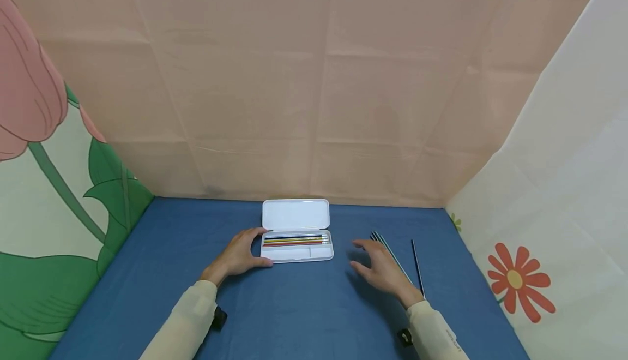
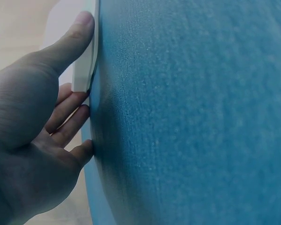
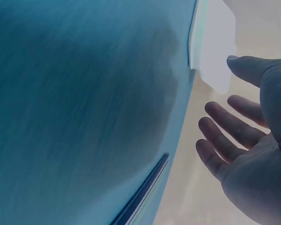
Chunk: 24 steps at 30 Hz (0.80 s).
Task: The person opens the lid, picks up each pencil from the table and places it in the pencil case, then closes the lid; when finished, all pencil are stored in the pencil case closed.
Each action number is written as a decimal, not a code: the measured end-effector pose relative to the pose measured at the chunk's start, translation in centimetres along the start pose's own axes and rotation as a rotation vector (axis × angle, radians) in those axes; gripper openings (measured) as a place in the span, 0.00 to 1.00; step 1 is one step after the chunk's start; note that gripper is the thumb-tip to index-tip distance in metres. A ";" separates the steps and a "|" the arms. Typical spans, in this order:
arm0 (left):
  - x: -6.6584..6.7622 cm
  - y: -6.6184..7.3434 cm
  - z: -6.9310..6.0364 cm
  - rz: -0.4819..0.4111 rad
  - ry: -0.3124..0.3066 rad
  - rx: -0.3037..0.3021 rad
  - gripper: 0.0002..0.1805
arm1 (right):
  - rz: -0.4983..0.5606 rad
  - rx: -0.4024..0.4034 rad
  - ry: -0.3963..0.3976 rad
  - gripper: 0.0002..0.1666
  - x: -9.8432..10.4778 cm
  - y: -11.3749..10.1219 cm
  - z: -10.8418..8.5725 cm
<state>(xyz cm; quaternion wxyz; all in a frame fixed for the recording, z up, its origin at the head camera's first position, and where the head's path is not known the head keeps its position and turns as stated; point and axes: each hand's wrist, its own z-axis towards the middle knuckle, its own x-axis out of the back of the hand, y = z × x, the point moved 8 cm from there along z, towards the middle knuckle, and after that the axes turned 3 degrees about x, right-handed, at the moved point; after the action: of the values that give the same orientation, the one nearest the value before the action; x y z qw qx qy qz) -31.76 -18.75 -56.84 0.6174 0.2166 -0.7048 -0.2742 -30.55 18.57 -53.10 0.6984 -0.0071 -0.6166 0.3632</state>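
Observation:
A white pencil case lies with its lid laid back; several pencils rest in its upper part. My left hand holds the case's left end between thumb and fingers; the left wrist view shows the thumb on the edge of the case. To the right of the case, my right hand hovers above the cloth with fingers spread, holding nothing. Beside and partly under it in the head view lie several dark and green pencils, also seen in the right wrist view as a bundle.
A single dark pencil lies farther right on the blue cloth. A beige sheet stands behind, with a flower-printed panel on the left and a white one on the right.

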 end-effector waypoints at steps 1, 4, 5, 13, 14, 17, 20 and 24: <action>0.0 0.0 0.0 0.000 0.000 0.002 0.55 | 0.001 -0.005 0.002 0.32 0.2 0.2 -0.3; -0.1 -0.2 0.0 -0.008 0.000 0.004 0.55 | 0.008 -0.036 -0.008 0.33 0.8 1.1 -1.3; -0.1 -0.2 0.1 -0.009 0.000 0.003 0.55 | 0.014 -0.049 -0.011 0.33 1.0 1.4 -1.6; 0.1 0.2 0.0 -0.003 -0.011 0.008 0.56 | 0.014 -0.118 -0.001 0.35 2.4 3.7 -3.8; 0.2 0.2 0.0 -0.004 -0.010 0.007 0.56 | 0.011 -0.121 0.004 0.35 2.6 3.9 -4.0; 0.2 0.2 -0.1 -0.012 -0.005 0.001 0.56 | 0.019 -0.134 0.007 0.34 2.9 4.5 -4.4; 0.2 0.2 -0.1 -0.003 0.007 -0.009 0.56 | 0.013 -0.156 0.001 0.34 3.0 5.1 -4.9; 0.1 0.1 0.1 -0.005 0.009 -0.008 0.56 | 0.007 -0.169 -0.007 0.34 3.0 5.6 -5.2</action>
<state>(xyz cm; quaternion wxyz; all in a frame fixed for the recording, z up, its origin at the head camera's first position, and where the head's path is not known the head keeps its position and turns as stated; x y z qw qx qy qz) -31.84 -18.72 -56.65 0.6207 0.2171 -0.7004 -0.2775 -28.88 26.54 -54.36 0.6919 -0.0670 -0.6474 0.3124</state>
